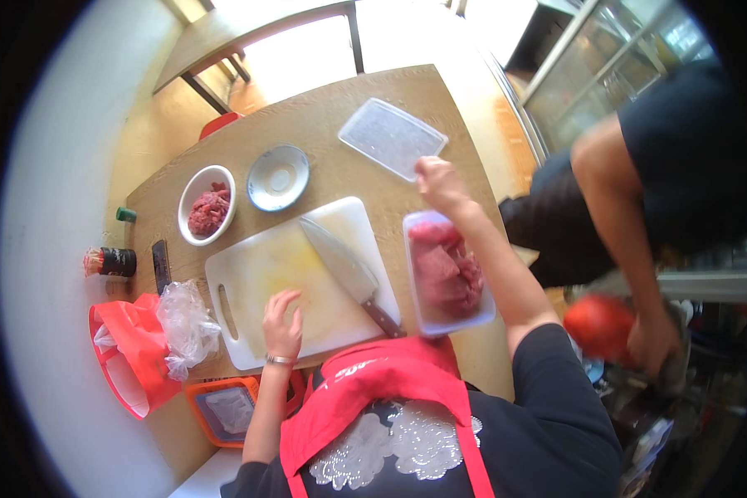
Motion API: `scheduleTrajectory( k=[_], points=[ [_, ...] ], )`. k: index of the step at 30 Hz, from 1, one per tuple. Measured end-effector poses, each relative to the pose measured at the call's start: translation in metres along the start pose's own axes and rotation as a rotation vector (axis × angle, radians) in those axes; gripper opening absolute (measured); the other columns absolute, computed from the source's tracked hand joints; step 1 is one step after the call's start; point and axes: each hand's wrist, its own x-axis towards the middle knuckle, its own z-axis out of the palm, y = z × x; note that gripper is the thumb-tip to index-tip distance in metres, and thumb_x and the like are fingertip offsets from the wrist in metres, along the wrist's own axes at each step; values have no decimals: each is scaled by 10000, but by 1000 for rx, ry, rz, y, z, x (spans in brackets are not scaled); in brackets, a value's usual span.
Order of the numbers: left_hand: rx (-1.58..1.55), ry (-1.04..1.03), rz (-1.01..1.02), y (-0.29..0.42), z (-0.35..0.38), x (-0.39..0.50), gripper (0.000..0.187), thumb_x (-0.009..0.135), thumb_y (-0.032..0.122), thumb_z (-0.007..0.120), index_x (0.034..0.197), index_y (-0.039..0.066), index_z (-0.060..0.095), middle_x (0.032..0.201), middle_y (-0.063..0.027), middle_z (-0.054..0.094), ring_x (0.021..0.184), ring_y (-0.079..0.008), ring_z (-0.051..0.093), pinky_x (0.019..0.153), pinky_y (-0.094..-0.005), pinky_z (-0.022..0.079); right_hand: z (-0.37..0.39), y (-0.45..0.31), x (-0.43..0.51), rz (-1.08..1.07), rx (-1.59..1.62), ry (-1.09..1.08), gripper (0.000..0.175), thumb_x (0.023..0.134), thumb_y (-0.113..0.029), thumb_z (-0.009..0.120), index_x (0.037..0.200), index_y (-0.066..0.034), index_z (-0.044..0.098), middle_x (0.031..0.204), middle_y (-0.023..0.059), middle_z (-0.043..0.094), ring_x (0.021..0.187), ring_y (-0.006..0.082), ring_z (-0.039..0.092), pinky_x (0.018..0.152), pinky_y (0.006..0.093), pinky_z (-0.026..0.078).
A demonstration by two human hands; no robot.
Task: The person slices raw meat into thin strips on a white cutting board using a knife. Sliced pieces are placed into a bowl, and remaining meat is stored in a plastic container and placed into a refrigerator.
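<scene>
My left hand (282, 324) hovers over the near part of a white plastic cutting board (274, 274), fingers apart and holding nothing. A kitchen knife (342, 261) with a broad blade and brown handle lies across the board's right side. My right hand (439, 183), fingers curled, is at the near edge of a translucent plastic lid (392, 137). Whether it grips the lid cannot be told. Below my right forearm stands a plastic tub (457, 326) of raw red meat (442, 267); the forearm covers its upper right corner.
A white bowl (188, 190) of cut raw meat (208, 211) and a blue-rimmed plate (279, 178) stand beyond the board. Left are a red bag (137, 342), a clear plastic bag (190, 324) and a toothpick holder (118, 262). At right, another person's hand (657, 342) is beside a red object (599, 327).
</scene>
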Motion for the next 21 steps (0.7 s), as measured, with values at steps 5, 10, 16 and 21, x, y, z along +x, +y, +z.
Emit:
scheduleTrajectory(
  k=[5,10,16,21],
  points=[
    [122,180,-113,-23,-33,-66,275,791,8,588,1057,47,646,1081,-159,615,1030,-343,579,908,-410,457,125,6,57,104,-598,-221,195,868,-156,541,1005,-79,656,1039,115,616,1006,272,592,822,396,505],
    [108,180,-149,-28,-41,-84,264,798,13,579,1053,43,641,1081,-160,613,1030,-347,578,902,-424,454,99,-7,72,10,-658,-216,250,859,-173,543,1055,-33,608,1090,161,590,1029,299,575,803,414,513],
    [-92,92,-63,-17,-45,-29,265,827,-36,571,1075,28,639,1035,-145,629,938,-267,627,806,-337,516,-74,-33,20,175,155,244,304,969,-282,450,864,-4,517,658,205,550,563,355,538,581,445,473],
    [-323,-75,127,25,13,58,265,875,34,597,1138,42,626,1052,-150,627,926,-251,635,781,-327,536,-82,-13,-141,660,404,253,372,1002,-305,451,774,-18,512,623,89,552,547,142,516,516,335,430]
  ],
)
